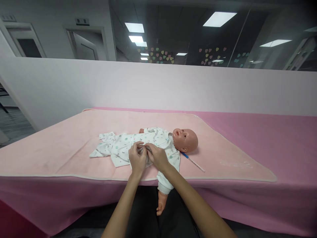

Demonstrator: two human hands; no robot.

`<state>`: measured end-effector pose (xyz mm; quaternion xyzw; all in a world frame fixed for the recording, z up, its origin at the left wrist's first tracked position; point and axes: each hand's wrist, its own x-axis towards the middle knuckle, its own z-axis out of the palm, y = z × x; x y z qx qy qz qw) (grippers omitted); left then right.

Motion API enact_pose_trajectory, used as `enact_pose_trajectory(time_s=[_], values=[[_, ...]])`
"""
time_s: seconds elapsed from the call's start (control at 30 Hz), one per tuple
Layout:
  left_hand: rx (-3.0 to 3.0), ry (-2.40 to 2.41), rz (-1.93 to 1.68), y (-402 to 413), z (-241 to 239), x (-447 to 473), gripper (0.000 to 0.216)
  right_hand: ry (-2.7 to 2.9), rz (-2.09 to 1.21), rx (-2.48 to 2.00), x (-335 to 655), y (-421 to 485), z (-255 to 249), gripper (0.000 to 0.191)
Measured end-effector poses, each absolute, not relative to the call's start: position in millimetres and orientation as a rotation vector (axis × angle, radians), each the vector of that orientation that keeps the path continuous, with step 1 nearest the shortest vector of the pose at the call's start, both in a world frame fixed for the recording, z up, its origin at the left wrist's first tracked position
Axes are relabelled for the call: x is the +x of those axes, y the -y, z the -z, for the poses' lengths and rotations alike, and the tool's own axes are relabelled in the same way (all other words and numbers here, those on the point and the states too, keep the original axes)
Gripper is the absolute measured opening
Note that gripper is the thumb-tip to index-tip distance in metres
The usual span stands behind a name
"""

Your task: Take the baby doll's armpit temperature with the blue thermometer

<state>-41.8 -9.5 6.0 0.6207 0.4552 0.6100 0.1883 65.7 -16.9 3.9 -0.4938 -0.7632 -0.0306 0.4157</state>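
Observation:
A baby doll (186, 139) lies on its back on a light pink blanket (74, 145), head to the right. It wears a white printed romper (119, 147). My left hand (137, 160) and my right hand (157, 157) meet over the doll's belly, fingers pinched on the romper's front edge. One doll arm (162, 198) in a white sleeve hangs over the table's near edge. A thin thermometer (194, 162) with a blue end lies just beside the doll's head.
The blanket covers a table draped in darker pink cloth (272, 138). A white partition wall (158, 86) stands right behind the table, with glass panes and doors above it.

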Motion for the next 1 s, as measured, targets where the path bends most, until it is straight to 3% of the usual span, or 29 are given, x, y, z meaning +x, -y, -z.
enact_pose_trajectory(time_s=[1.0], values=[[1.781,-1.382,-1.787,10.7,-6.8,-42.1,0.005,1.883,-0.021,-1.413,67.5,21.0,-9.9,0.018]])
